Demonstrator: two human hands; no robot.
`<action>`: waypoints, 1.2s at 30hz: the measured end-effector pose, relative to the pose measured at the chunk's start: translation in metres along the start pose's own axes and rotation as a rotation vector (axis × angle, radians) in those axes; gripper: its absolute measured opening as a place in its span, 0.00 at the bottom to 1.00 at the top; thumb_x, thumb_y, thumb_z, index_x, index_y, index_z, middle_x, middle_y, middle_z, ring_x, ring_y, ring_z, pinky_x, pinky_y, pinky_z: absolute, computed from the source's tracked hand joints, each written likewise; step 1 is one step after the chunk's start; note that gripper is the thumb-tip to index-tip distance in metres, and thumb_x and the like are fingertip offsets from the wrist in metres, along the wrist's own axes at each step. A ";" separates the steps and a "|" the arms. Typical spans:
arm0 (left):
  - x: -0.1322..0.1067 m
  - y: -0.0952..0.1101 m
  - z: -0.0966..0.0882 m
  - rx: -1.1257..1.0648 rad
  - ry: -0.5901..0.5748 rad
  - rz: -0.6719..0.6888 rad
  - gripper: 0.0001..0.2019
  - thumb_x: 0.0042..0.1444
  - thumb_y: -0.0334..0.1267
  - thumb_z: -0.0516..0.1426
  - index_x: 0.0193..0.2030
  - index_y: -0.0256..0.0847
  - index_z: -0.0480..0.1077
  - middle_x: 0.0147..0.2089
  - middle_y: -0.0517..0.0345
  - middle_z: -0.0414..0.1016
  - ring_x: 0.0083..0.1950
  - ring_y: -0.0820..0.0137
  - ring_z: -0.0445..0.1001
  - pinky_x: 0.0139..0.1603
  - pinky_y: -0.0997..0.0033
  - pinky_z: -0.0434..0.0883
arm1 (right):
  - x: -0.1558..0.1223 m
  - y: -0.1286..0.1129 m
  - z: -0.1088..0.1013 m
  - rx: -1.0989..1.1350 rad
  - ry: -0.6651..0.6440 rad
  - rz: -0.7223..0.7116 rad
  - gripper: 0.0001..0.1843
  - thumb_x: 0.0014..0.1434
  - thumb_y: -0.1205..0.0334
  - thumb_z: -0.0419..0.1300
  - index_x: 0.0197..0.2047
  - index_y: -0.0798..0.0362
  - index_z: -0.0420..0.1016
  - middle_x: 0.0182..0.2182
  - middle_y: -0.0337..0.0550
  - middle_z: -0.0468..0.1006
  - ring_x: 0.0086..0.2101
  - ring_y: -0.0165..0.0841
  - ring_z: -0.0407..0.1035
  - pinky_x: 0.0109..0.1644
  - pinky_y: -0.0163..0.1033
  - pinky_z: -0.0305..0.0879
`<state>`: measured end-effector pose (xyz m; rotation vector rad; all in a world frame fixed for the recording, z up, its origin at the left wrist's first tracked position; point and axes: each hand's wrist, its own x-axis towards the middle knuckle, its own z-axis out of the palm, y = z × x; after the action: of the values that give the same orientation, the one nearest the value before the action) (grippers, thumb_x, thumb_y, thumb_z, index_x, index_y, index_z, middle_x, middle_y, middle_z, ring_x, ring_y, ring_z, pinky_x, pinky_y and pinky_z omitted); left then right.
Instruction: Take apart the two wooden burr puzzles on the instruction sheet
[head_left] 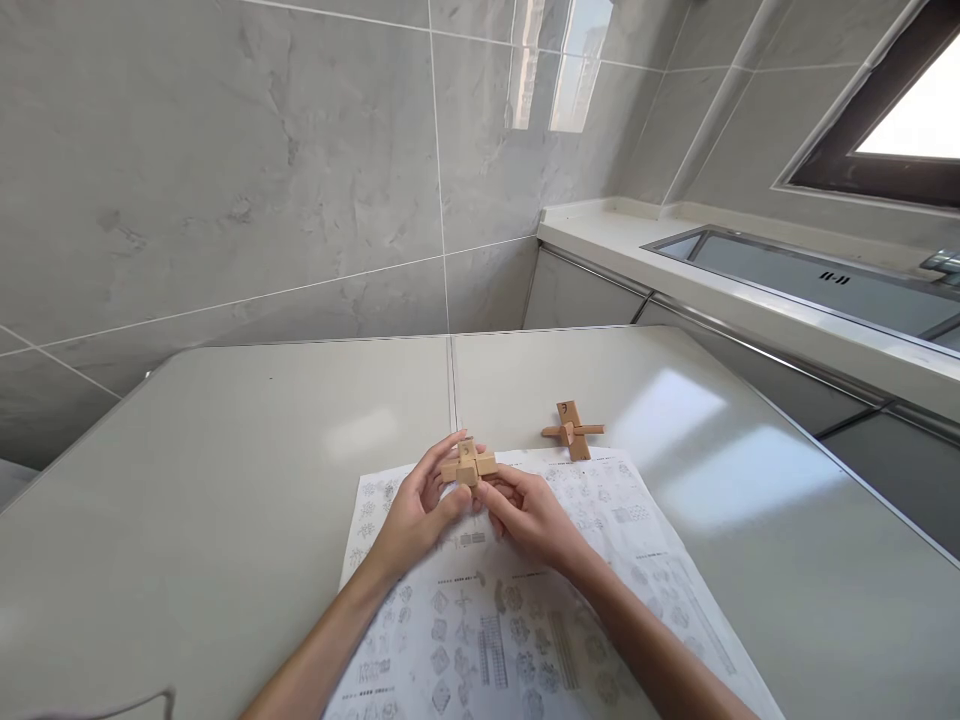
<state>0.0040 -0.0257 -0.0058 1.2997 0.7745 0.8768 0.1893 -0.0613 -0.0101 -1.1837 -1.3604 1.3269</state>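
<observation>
- both hands grip one wooden puzzle (468, 464), a small cross of pale, smooth square-edged blocks, held just above the sheet's far edge.
- left hand (417, 508) has its fingers curled closed around the puzzle's left side; right hand (529, 512) pinches its right side.
- one printed paper sheet (525, 610), flat, covered with small grey diagrams.
- a second wooden cross puzzle (573, 430) lies near it on the glossy grey table (225, 480).

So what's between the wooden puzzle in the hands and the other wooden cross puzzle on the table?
Head view: only the printed paper sheet's corner and bare grey table between held wooden puzzle and wooden cross puzzle.
</observation>
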 end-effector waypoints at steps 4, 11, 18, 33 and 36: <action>-0.001 0.002 -0.001 -0.030 -0.004 -0.042 0.28 0.63 0.49 0.65 0.67 0.43 0.69 0.69 0.41 0.71 0.70 0.51 0.69 0.69 0.52 0.68 | 0.000 0.001 0.000 -0.041 -0.021 -0.020 0.19 0.68 0.42 0.60 0.37 0.50 0.74 0.22 0.35 0.66 0.24 0.31 0.61 0.29 0.37 0.58; 0.000 0.000 -0.006 -0.177 -0.121 -0.027 0.34 0.59 0.49 0.68 0.70 0.45 0.66 0.68 0.39 0.72 0.67 0.48 0.72 0.64 0.53 0.72 | -0.001 -0.005 -0.006 0.159 -0.243 0.053 0.22 0.67 0.40 0.61 0.39 0.52 0.73 0.24 0.36 0.71 0.24 0.29 0.61 0.29 0.36 0.58; 0.001 -0.002 -0.002 -0.101 -0.033 0.004 0.33 0.54 0.41 0.72 0.66 0.46 0.69 0.69 0.41 0.70 0.68 0.50 0.70 0.70 0.50 0.67 | 0.003 0.003 0.002 0.114 -0.025 0.063 0.18 0.59 0.48 0.69 0.41 0.51 0.73 0.23 0.33 0.70 0.23 0.30 0.65 0.28 0.36 0.60; 0.002 -0.004 0.001 0.037 0.089 0.064 0.33 0.53 0.39 0.72 0.65 0.50 0.69 0.72 0.47 0.68 0.69 0.54 0.70 0.72 0.51 0.65 | 0.001 0.010 0.002 -0.088 0.061 -0.015 0.09 0.63 0.54 0.64 0.42 0.50 0.74 0.19 0.32 0.69 0.22 0.31 0.61 0.27 0.36 0.56; 0.001 -0.003 0.000 0.026 0.069 0.056 0.33 0.54 0.39 0.72 0.66 0.49 0.69 0.72 0.46 0.68 0.70 0.53 0.69 0.71 0.52 0.65 | 0.001 0.007 0.001 -0.051 0.012 0.009 0.13 0.63 0.51 0.65 0.45 0.50 0.74 0.21 0.32 0.70 0.23 0.30 0.63 0.28 0.36 0.57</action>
<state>0.0051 -0.0251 -0.0092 1.3250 0.8093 0.9628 0.1883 -0.0603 -0.0175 -1.2313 -1.3899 1.2961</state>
